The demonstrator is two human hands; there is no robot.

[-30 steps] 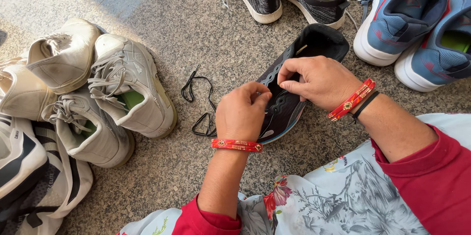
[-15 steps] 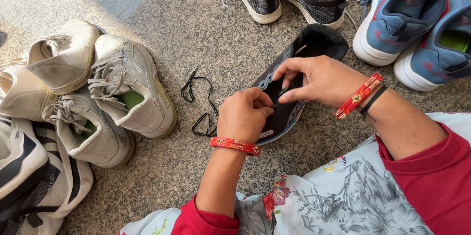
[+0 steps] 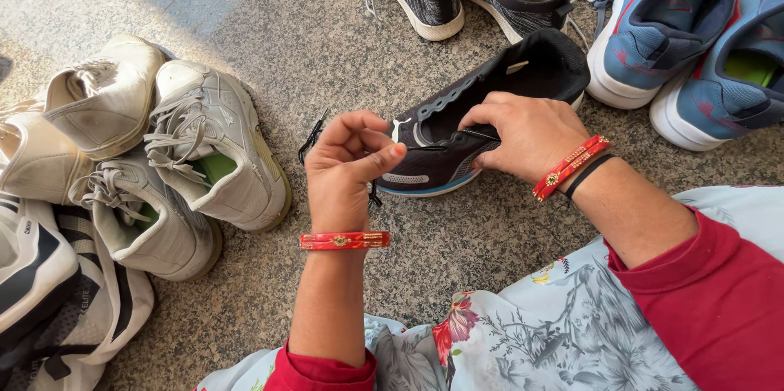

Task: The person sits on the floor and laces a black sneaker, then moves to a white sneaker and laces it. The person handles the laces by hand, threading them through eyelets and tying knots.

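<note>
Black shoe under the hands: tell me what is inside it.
The black shoe shows a dark lining through its open collar and nothing else. The right hand covers part of the opening, and the toe end is closed from view. The left hand pinches its black lace.

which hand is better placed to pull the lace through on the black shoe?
Left, likely. The left hand is raised beside the black shoe with fingertips pinched, apparently on the lace. The right hand rests on the shoe's upper, steadying it.
</note>
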